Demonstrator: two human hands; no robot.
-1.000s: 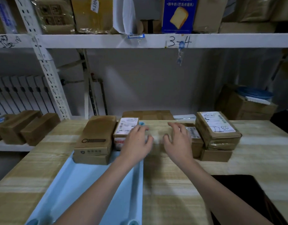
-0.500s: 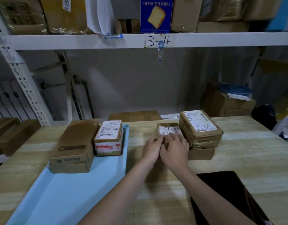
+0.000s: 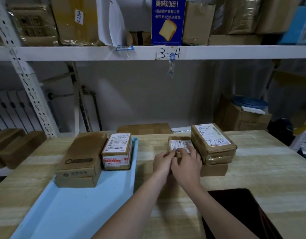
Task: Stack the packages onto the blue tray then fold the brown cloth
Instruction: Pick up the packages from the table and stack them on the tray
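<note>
Overhead, a white shelf (image 3: 217,52) marked "3-4" carries cardboard boxes and a blue carton with a bread picture (image 3: 168,21). Below it the wooden worktop (image 3: 262,169) spans the view. On its left side lies the blue tray (image 3: 76,213), running from the near edge toward the back. At the tray's far end a long brown package (image 3: 81,157) rests on top of another brown box, and just beside it on the right stands a package with a white label and red tape (image 3: 118,151), touching the tray's right rim area. On the right half of the worktop a taped package marked "80" (image 3: 213,144) sits on a flatter brown box (image 3: 214,169). At the near right corner lies the brown cloth (image 3: 238,214), dark and flat, partly covered by the right forearm. Just left of the right-hand stack sits a small labelled package (image 3: 179,144), off the tray and on the worktop. Both hands meet at its near edge: the left hand (image 3: 163,162) has its fingers curled against the package's near left corner, and the right hand (image 3: 187,163) lays its fingers over the label, apparently gripping the near right side, though the contact underneath is hidden.
</note>
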